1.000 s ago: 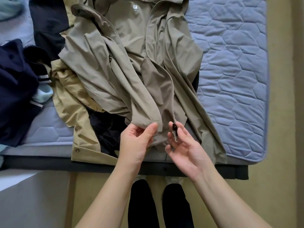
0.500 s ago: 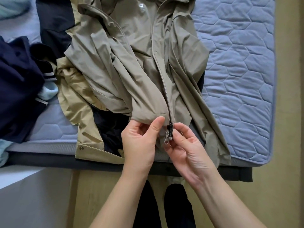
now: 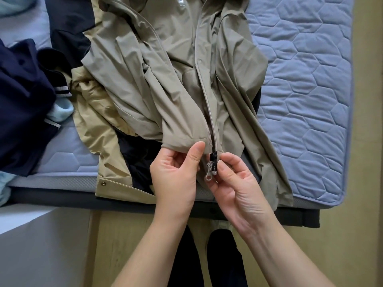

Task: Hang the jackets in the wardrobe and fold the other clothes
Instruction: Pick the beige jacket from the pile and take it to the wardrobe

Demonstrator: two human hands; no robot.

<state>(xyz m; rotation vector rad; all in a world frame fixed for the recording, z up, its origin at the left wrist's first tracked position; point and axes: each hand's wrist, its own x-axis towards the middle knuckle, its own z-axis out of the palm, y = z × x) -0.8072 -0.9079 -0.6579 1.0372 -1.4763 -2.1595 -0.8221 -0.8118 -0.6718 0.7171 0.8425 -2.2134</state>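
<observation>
Khaki jacket spread on mattress, frame centre. Left hand pinches hem beside zipper; right hand pinches zipper slider at bottom end.

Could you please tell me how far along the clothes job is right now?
Nothing looks hung or folded yet. In hand: the left hand pinches the hem of the olive jacket while the right hand pinches its zipper slider at the bottom; zipping seems barely begun. Left: hanging it, plus the tan jacket and the navy clothes lying crumpled on the mattress.
</observation>
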